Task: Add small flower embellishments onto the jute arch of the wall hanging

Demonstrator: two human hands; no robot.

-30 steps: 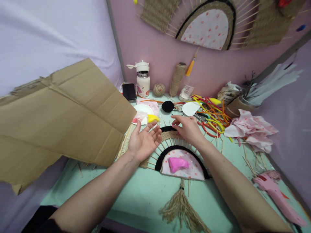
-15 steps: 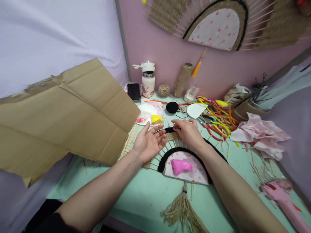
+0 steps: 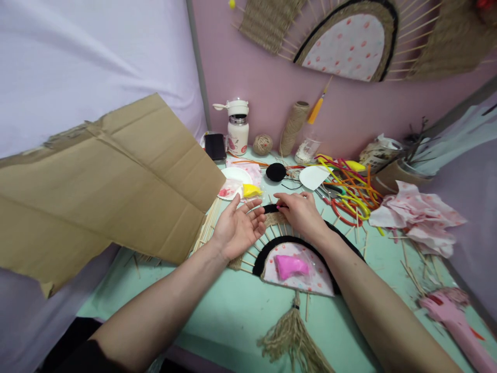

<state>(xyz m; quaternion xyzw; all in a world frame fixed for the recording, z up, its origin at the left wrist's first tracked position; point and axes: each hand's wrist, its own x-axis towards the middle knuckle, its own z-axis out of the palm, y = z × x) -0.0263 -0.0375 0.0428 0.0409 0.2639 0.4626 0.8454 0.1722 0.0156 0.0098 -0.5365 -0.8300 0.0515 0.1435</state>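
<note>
A half-round fan of thin sticks, woven jute twine and black trim lies on the table. My left hand is open, palm up, over the fan's left part. Over its top edge, my right hand is closed in a pinch, with a small pink bit at its fingertips, close to the black trim. What the bit is made of is too small to tell. On the fan's dotted cloth centre rests a clear packet of bright pink clay-like stuff. A jute tassel hangs below the fan.
A large cardboard sheet leans at the left. Behind the hands are a yellow packet, a black ball, a white bottle and coloured pipe cleaners. To the right lie crumpled cloth and a pink glue gun.
Both hands hold almost the same pose over the fan. The whole view has shifted very slightly; nothing has visibly been picked up or put down.
</note>
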